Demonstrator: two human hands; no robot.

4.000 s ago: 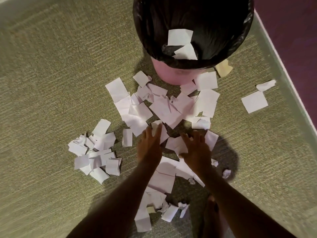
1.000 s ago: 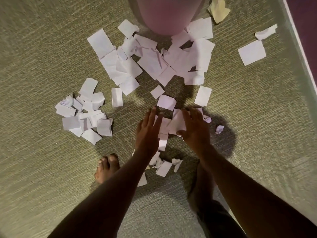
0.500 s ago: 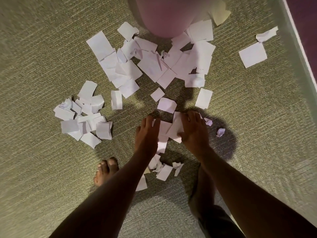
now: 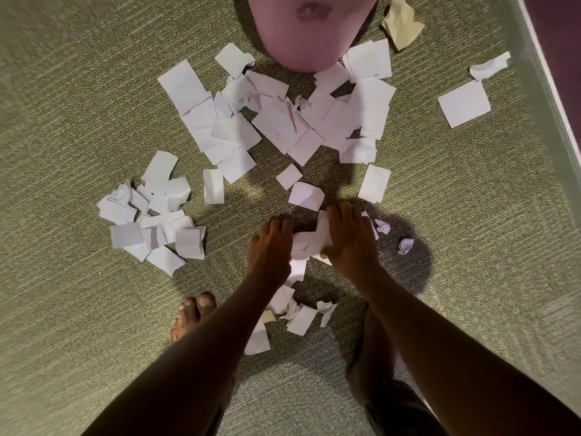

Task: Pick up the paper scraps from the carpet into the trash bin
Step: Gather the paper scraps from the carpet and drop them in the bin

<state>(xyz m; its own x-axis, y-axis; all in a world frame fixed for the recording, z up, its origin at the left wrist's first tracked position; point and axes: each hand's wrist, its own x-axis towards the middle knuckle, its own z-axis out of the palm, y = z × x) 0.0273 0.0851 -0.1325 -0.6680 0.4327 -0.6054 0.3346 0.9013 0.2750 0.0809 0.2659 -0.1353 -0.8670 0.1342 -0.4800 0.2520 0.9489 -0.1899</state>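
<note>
White paper scraps lie scattered over the green carpet (image 4: 78,309). My left hand (image 4: 268,251) and my right hand (image 4: 349,239) press in from both sides on a small bunch of paper scraps (image 4: 306,245) between them, fingers curled around it. A big pile of scraps (image 4: 283,121) lies just in front of the pink trash bin (image 4: 309,33) at the top, only the bin's lower wall showing. Another pile of scraps (image 4: 154,215) lies to the left. More scraps (image 4: 298,316) lie under my forearms.
My bare left foot (image 4: 191,313) stands on the carpet beside the left arm. A lone white square (image 4: 463,103), a crumpled scrap (image 4: 489,67) and a yellowish scrap (image 4: 402,22) lie at the upper right. A pale baseboard strip (image 4: 553,89) runs down the right side.
Both hands have closed inward, bunching the scraps between them. The view has dropped since four seconds ago, so the bin's black-lined top is out of frame.
</note>
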